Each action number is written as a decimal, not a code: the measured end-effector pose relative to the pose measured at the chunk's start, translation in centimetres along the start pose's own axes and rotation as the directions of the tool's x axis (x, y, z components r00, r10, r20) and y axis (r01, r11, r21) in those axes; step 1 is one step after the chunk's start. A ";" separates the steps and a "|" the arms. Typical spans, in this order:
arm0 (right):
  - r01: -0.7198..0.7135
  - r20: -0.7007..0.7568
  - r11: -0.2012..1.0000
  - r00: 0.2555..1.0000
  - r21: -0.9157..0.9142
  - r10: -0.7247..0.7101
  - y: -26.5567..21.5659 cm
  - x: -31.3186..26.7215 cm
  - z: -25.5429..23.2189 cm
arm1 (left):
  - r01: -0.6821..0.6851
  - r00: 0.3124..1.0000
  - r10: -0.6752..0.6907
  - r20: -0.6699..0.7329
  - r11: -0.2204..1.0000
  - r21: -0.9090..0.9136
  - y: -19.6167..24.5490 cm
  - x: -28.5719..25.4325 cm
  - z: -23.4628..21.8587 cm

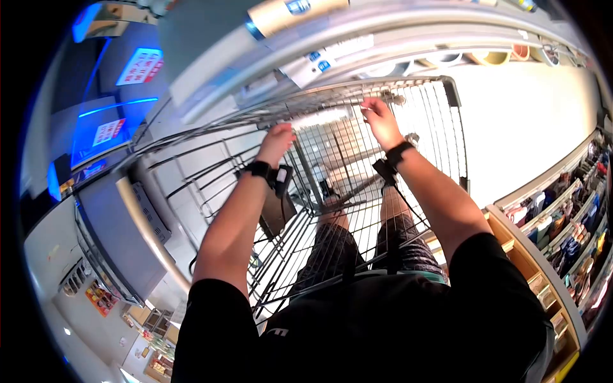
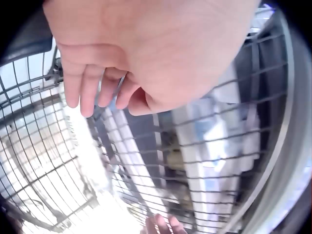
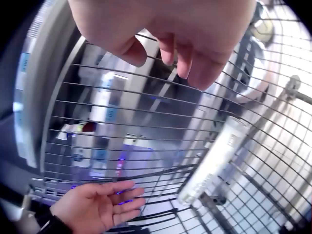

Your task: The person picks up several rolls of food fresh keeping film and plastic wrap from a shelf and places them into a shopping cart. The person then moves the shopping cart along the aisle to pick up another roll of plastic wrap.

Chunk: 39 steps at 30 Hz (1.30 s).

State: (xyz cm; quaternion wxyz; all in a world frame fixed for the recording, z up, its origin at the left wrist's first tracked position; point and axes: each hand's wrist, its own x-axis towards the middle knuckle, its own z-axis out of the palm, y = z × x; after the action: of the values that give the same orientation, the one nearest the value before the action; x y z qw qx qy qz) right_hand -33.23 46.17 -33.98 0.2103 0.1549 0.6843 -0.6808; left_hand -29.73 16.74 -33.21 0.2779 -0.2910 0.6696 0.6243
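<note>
A wire shopping cart (image 1: 440, 137) stands before me, and both my hands are over its basket with nothing in them. My left hand (image 1: 276, 144) is over the left part; in the right wrist view this left hand (image 3: 100, 207) has its fingers extended and spread a little. Further right is my right hand (image 1: 384, 126), its fingers loosely bent in the right wrist view. A long white tube-shaped pack (image 3: 214, 161) with faint lettering lies against the basket wires, below and between the hands. Glare washes out part of this pack (image 2: 80, 134) in the left wrist view.
Beyond the cart run store shelves (image 1: 383, 32) with several bowls (image 1: 488, 57) on a lower level. Racks of small packed goods (image 1: 568, 223) stand to the right. At left are a grey case (image 1: 121, 230) and blue-lit signs (image 1: 140, 67).
</note>
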 end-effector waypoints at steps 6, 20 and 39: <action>0.360 0.145 0.926 0.916 0.111 -0.373 -19.4 -9.1 0.2 | -0.214 0.964 0.230 0.135 0.969 -0.124 17.0 -17.8 2.3; 0.800 0.290 0.484 0.587 -0.355 -0.756 -52.0 -17.3 7.1 | -0.821 0.288 0.851 -0.440 0.456 0.344 39.1 -32.1 -7.3; 0.848 -0.221 0.353 0.460 0.395 -0.860 -48.0 -25.7 8.0 | -0.956 0.293 0.790 -0.539 0.243 -0.163 32.8 -39.4 -6.1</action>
State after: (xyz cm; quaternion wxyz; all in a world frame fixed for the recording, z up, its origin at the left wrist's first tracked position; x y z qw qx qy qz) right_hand -34.36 38.91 20.54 -0.2082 -0.1874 0.4825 -0.8299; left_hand -27.33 14.04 18.26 -0.3275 -0.0187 0.5816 0.7444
